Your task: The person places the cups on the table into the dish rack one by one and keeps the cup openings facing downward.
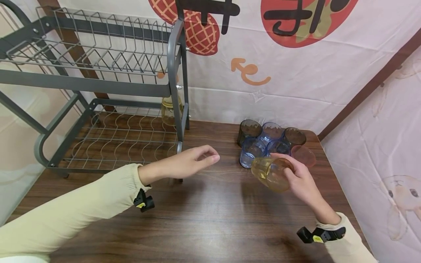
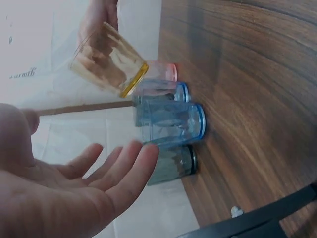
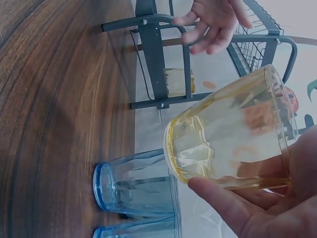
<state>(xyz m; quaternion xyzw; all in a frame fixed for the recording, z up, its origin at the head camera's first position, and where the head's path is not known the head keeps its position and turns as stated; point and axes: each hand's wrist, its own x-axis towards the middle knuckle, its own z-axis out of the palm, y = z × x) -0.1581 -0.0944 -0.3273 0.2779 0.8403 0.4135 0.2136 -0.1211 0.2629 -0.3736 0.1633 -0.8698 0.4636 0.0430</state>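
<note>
My right hand [image 1: 304, 182] grips a yellow drinking glass [image 1: 267, 175] above the table, fingers and thumb around its side. The glass is tilted over, its base pointing left in the head view. Behind and below it stands a group of glasses: a blue glass [image 1: 250, 153] nearest, a dark grey glass [image 1: 247, 132] at the back and a pink glass [image 1: 304, 155] at the right. My left hand [image 1: 184, 164] is in the air in front of the rack, fingers loosely bent, holding nothing. In the left wrist view its palm [image 2: 64, 203] faces the glasses.
A two-tier grey metal dish rack [image 1: 88, 84] stands at the left on the wooden table [image 1: 210, 219]. Another yellow glass [image 1: 168, 114] is on its lower tier, at the right end. A printed cloth [image 1: 217, 98] hangs behind the table.
</note>
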